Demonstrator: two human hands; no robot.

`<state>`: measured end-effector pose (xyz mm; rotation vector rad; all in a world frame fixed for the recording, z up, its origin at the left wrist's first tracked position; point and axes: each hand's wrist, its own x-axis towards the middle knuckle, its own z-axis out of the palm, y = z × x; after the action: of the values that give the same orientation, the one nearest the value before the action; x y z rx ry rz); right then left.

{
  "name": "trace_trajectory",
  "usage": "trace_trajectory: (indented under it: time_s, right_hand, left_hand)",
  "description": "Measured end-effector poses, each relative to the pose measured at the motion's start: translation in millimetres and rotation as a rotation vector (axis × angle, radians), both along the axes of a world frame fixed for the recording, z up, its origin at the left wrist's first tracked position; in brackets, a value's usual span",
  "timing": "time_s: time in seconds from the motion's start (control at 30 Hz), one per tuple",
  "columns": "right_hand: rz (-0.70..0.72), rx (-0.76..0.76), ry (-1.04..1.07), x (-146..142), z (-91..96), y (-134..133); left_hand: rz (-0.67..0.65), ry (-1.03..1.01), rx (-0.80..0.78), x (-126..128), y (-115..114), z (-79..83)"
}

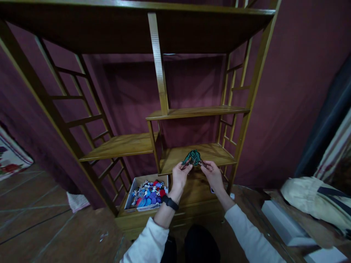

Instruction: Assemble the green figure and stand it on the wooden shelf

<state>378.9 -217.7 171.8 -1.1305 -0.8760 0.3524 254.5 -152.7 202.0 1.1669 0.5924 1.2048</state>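
Both my hands hold a small green and black toy figure (194,157) in front of the lower right shelf board (178,156) of a wooden shelf unit. My left hand (180,174), with a black watch on its wrist, pinches the figure's left limb. My right hand (213,174) pinches its right limb. The figure hangs between the two hands, just above the edge of the board.
A white box (137,182) full of several small coloured figures sits on the shelf unit's bottom board at the left. A dark red cloth hangs behind the shelves. A folded cloth (77,201) lies on the floor; flat white boxes (285,226) and a beige bag (315,202) lie at the right.
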Motion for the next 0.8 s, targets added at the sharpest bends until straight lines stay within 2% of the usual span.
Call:
trace_trajectory:
  time_s: [0.33, 0.47, 0.67, 0.8]
  right_hand:
    - [-0.057, 0.015, -0.097, 35.1, 3.9, 35.1]
    - [-0.101, -0.005, -0.13, 50.1, 7.6, 41.1]
    - [-0.093, 0.005, -0.139, 60.4, 25.0, 18.6]
    - [-0.03, 0.024, -0.15, 56.8, 54.9, -13.1]
  left_hand:
    - [-0.027, -0.011, -0.009, 27.5, 26.9, 15.4]
    - [-0.022, -0.006, -0.01, 42.7, 31.8, 20.6]
    - [-0.025, 0.044, 0.053, 53.1, 16.4, 30.5]
    - [-0.049, 0.06, 0.117, 48.2, -5.3, 55.4]
